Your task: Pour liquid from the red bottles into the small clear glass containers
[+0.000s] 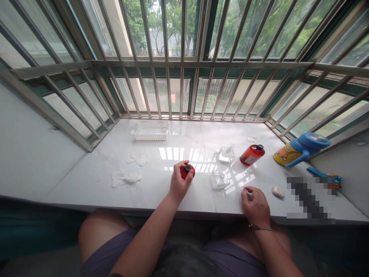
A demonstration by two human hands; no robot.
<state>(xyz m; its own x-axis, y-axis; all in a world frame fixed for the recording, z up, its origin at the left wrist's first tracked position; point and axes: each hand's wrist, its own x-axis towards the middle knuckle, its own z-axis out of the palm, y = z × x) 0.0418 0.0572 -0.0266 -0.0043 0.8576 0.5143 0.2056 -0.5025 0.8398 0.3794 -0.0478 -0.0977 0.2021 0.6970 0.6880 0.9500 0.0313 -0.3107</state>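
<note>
My left hand (179, 179) is wrapped round a small red bottle (183, 173) with a black cap, seen from above over the middle of the white counter. My right hand (256, 204) rests near the front edge with curled fingers. Something small and pale shows between its thumb and fingers, but I cannot make out what it is. Between the hands sits a clear square glass bottle (219, 180). Behind it is a second clear glass bottle (226, 154). Further right, another red bottle (251, 155) with a black cap and a white label appears tilted in this view.
A white perforated basket (150, 132) stands at the back left. Crumpled tissues (126, 178) lie left of my left hand. On the right are a blue and yellow cup (301, 150), a small white object (278, 192), a blue-handled tool (324, 175) and a blurred-out patch. Metal bars line the window.
</note>
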